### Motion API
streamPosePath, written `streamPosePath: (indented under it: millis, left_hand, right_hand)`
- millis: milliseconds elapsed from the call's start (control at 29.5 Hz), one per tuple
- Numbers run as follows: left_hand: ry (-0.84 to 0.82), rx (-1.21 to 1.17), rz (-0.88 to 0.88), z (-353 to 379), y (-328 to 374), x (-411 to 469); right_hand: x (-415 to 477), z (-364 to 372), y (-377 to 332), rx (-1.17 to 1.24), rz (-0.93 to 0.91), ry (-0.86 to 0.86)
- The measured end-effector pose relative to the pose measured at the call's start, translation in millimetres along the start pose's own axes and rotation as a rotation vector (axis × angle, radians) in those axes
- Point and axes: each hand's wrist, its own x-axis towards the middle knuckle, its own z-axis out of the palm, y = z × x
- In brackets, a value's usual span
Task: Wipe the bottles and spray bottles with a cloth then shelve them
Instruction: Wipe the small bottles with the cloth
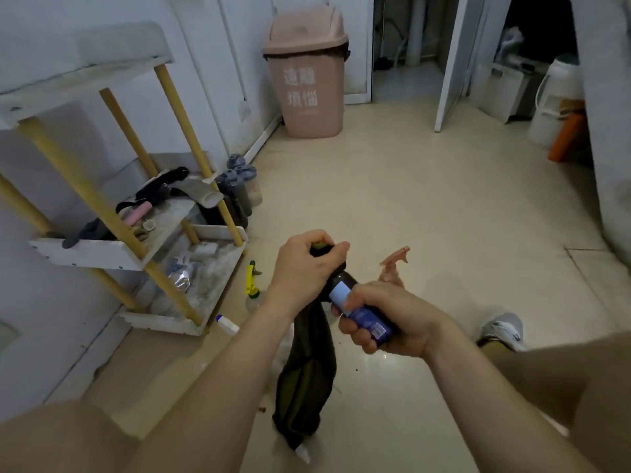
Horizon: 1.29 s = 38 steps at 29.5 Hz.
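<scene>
My right hand (382, 315) grips a dark bottle (367, 314) with a pale blue label, held tilted over the floor. My left hand (304, 268) is closed around a dark green cloth (307, 380) bunched over the bottle's top; the cloth's long end hangs down between my arms. A pink spray bottle (392, 268) stands on the floor just behind my right hand. On the floor to the left are a yellow-green spray bottle (252, 285) and a small white bottle (227, 325) lying down. The white shelf (102, 250) with yellow posts stands at the left.
Several grey-capped bottles (239, 186) stand on the floor by the shelf's far corner. A pink bin (307, 73) is against the back wall. White buckets (556, 104) and an orange object sit at the right. My shoe (502, 331) is to the right.
</scene>
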Motion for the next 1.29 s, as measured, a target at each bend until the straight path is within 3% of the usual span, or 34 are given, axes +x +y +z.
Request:
streamPosePath:
  millis: [136,203,305,440,542,610,745,813,881,1017,1084,1152,1186,1288]
  left_hand:
    - [-0.063,0.480,-0.300,35,-51,19]
    - [-0.057,0.571,-0.364,52,-62,21]
    - [-0.122,0.500,-0.277,77,-76,26]
    - [-0.203,0.115,-0.182,99,-83,27]
    - [-0.265,-0.033,-0.144,111,-85,33]
    - [-0.319,-0.081,-0.177,116,-93,38]
    - [-0.352,0.322,-0.279,123,-124,45]
    - [-0.367,0.368,-0.402,129,-137,47]
    - [-0.340,0.210,-0.470,135,-142,48]
    - [-0.265,-0.232,-0.487,151,-133,43]
    - [-0.264,-0.248,-0.453,159,-139,43]
    - [-0.300,-0.180,-0.426,167,-150,42]
    - [-0.318,-0.128,-0.419,171,-156,40]
    - [-0.291,0.001,-0.451,176,-175,30]
  right_hand:
    - [28,-24,21,-0.881,-0.144,0.427]
    - [40,-38,35,-0.994,-0.196,0.468]
    - [52,-72,55,-0.565,-0.133,0.401]
    - [61,-110,81,0.222,0.001,-0.006]
    - [74,-124,101,0.567,0.028,-0.230]
    - [79,-132,104,0.544,0.023,-0.222]
    - [88,-146,90,-0.127,0.025,0.148]
    - [96,-154,92,-0.270,0.040,0.208]
    - [100,-161,100,-0.084,0.044,0.117]
    - [109,-186,132,0.624,0.019,-0.253]
    - [115,-196,142,0.784,-0.035,-0.325]
    - [119,-202,137,0.855,-0.035,-0.188]
    - [121,-207,133,0.821,-0.031,-0.021]
    - [130,-230,125,0.290,0.013,0.573]
